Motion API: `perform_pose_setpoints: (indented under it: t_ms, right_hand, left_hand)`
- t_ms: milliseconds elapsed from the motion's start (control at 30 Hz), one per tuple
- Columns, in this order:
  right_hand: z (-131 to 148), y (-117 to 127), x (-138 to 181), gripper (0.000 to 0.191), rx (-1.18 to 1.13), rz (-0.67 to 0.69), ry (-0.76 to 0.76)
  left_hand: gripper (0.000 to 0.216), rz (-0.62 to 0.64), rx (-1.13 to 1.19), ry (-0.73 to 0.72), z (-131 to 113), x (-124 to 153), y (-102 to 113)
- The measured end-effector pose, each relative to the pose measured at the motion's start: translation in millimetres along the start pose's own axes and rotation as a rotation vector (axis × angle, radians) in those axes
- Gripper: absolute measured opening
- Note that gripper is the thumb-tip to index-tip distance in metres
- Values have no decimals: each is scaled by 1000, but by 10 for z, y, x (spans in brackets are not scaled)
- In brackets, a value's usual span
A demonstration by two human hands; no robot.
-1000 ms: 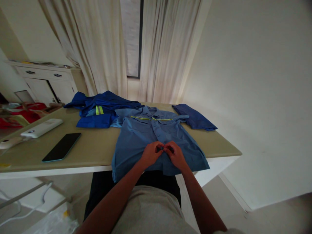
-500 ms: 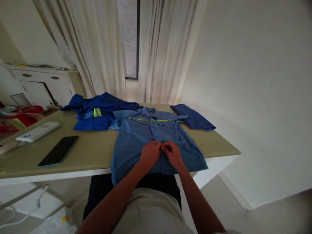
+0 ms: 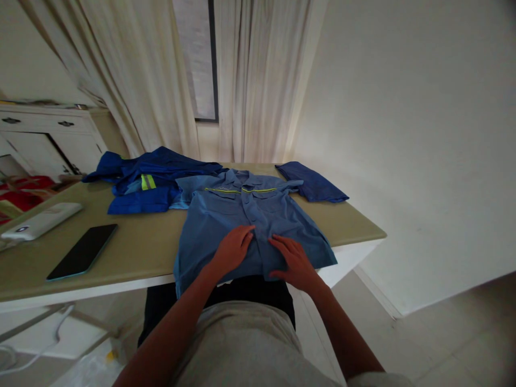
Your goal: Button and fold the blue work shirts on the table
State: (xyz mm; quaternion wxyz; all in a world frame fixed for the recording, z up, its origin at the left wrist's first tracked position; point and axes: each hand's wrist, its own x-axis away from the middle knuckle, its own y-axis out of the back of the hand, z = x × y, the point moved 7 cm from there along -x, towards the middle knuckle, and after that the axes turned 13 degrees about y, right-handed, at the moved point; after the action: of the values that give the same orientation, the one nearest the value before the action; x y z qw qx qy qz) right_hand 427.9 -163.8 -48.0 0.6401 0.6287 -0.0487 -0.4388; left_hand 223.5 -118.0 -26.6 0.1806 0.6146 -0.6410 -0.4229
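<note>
A light blue work shirt (image 3: pixel 250 215) with yellow chest piping lies front-up on the olive table (image 3: pixel 133 247), its hem hanging over the near edge. My left hand (image 3: pixel 231 250) rests flat on the shirt's lower front, fingers stretched out. My right hand (image 3: pixel 294 260) lies flat beside it on the right of the button line, fingers open too. Neither hand holds anything.
A darker blue garment (image 3: pixel 149 180) with a reflective stripe is heaped at the back left, and a folded dark blue piece (image 3: pixel 312 183) lies at the back right. A black phone (image 3: pixel 83 251) and a white power bank (image 3: pixel 40 220) lie at the left. Curtains and a white wall stand behind.
My two hands were pinched together at the shirt's button line; they have come apart and now lie flat on the cloth. The view has shifted slightly to the right.
</note>
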Motion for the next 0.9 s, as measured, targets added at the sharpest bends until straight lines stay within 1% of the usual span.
perform_pose_setpoints:
  t_ms: [67, 133, 200, 233, 267, 367, 433, 500, 533, 600, 633, 667, 767, 833, 900]
  right_hand:
    - [-15, -56, 146, 95, 118, 87, 43]
    - [-49, -92, 273, 98, 197, 121, 71]
    - [-78, -100, 362, 97, 233, 117, 94]
    - [-87, -92, 391, 96, 234, 106, 104]
    - [-91, -74, 408, 95, 223, 94, 114]
    - [-59, 50, 413, 89, 134, 15, 148]
    - [-35, 173, 401, 84, 67, -62, 138]
    - [-9, 245, 391, 82, 35, -75, 122]
    - [8, 244, 389, 82, 35, -42, 128]
    - [31, 207, 403, 84, 62, 42, 160]
    - [19, 195, 421, 86, 86, 63, 164]
    - [-16, 196, 444, 89, 114, 61, 151]
    - [-211, 261, 538, 100, 197, -14, 43]
    - [-329, 294, 593, 102, 219, -29, -4]
    - [-391, 310, 616, 100, 207, -10, -8]
  left_hand:
    - [43, -67, -208, 74, 166, 98, 139]
    - [50, -127, -424, 195, 389, 224, 272]
    - [61, -118, -541, 297, 609, 363, 347]
    - [65, -85, -552, 313, 696, 427, 362]
    - [67, -38, -534, 300, 762, 487, 370]
    - [62, 103, -376, 167, 869, 669, 457]
    - [63, 124, -323, 119, 948, 817, 602]
    - [79, 88, -388, 101, 1027, 993, 730]
    - [91, 64, -444, 88, 1049, 1090, 760]
    - [106, 20, -544, 39, 1042, 1280, 740]
    - [107, -14, -577, 10, 1019, 1361, 711]
    - [105, -62, -602, -23, 987, 1428, 682]
    - [92, -207, -618, -132, 884, 1542, 631]
    - [80, -252, -564, -190, 838, 1557, 637]
    - [64, -278, -475, -219, 801, 1545, 678]
